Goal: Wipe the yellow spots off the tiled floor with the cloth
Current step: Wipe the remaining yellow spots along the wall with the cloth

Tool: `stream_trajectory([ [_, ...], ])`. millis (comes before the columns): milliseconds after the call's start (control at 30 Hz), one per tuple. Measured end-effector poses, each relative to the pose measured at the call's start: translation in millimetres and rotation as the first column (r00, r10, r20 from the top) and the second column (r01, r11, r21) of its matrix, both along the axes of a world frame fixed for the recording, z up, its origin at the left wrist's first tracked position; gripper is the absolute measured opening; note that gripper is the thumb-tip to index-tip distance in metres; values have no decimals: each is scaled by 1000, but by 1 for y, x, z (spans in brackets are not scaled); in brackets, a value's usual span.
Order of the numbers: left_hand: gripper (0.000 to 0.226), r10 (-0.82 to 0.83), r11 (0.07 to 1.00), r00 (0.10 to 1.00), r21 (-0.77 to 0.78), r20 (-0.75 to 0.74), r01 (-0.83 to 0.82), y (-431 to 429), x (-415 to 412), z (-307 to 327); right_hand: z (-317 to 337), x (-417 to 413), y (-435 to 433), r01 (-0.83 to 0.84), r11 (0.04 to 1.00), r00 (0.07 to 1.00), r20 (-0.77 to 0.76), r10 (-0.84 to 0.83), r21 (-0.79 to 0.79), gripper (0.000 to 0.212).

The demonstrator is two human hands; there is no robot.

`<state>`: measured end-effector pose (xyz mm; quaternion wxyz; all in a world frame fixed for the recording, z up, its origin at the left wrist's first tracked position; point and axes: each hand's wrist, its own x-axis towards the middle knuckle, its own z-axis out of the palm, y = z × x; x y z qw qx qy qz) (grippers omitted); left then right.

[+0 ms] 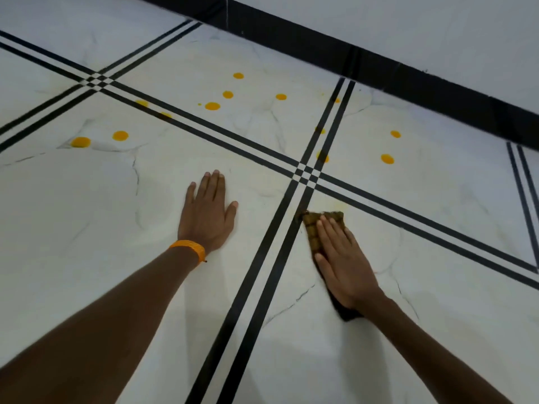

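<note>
My right hand (342, 255) presses flat on a brown checked cloth (313, 231) lying on the white marble-patterned tiled floor (87, 228), just right of a double black line. A faint yellow smear (335, 205) shows beyond the cloth's far edge. My left hand (208, 211), with an orange band on the wrist, rests palm down on the floor with fingers spread and nothing in it. Several yellow spots lie farther away: a pair at the left (80, 142), a cluster in the middle tile (212, 106), and a pair at the right (387, 158).
Double black lines (262, 275) cross the floor and meet at a crossing (307, 173) just beyond the cloth. A black skirting strip (379, 68) runs along the foot of a pale wall (437, 30) at the far side.
</note>
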<state>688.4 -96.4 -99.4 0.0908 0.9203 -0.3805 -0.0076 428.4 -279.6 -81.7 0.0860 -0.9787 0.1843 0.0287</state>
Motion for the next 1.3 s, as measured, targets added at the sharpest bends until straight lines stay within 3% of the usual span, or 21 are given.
stream_trajectory([
  [100,67,-6,1000,1000,-3,-2,6,-2,2,2,1,5,-40,211,977,978,18,-210,-46,72],
  [233,71,9,1000,1000,-3,-8,-9,-1,3,1,0,99,-63,452,890,892,51,-450,-54,81],
  [333,71,2,1000,1000,-3,1,-2,-2,3,0,-1,135,-19,304,950,952,55,-300,-72,74],
  [400,69,2,1000,1000,8,2,-2,-2,3,-1,-2,106,12,105,993,994,40,-103,-53,69],
  [467,70,11,1000,1000,13,12,-11,-2,3,-2,0,67,11,70,998,997,34,-70,-8,68],
  [567,68,9,1000,1000,15,16,-9,-3,2,-3,-2,62,-48,291,954,956,64,-287,-73,74],
  [633,67,12,1000,1000,18,17,-12,-4,2,-4,-2,104,-81,467,882,883,88,-461,-64,79],
  [700,66,9,1000,1000,25,7,-9,-4,1,-3,0,153,-79,528,848,848,87,-523,-39,77],
  [767,65,7,1000,1000,15,13,-7,-3,3,-4,-2,182,-41,383,921,922,86,-377,-67,70],
  [833,66,6,1000,1000,26,1,-6,-2,4,-3,0,162,10,89,993,995,55,-85,-73,67],
  [900,68,6,999,1000,44,8,-6,-2,2,-4,-2,114,27,-142,989,989,34,143,-35,67],
  [933,68,8,999,1000,53,13,-9,-2,3,-4,-2,98,15,-167,986,985,44,168,-18,69],
  [967,68,15,998,1000,65,11,-15,-3,4,-4,-2,92,-7,-135,990,989,60,137,-26,72],
  [1033,68,25,996,1000,85,-1,-24,-4,3,-2,-1,104,-59,85,995,995,61,-82,-51,75],
  [1133,67,28,996,999,81,-25,-26,-4,3,-1,1,162,-80,367,929,929,58,-364,-43,78],
  [1200,65,39,997,998,67,-58,-35,-3,2,2,1,188,-48,350,937,935,61,-349,-3,77],
  [1300,65,38,998,997,56,-72,-34,-2,2,2,-4,176,12,75,997,994,85,-73,-28,72],
])
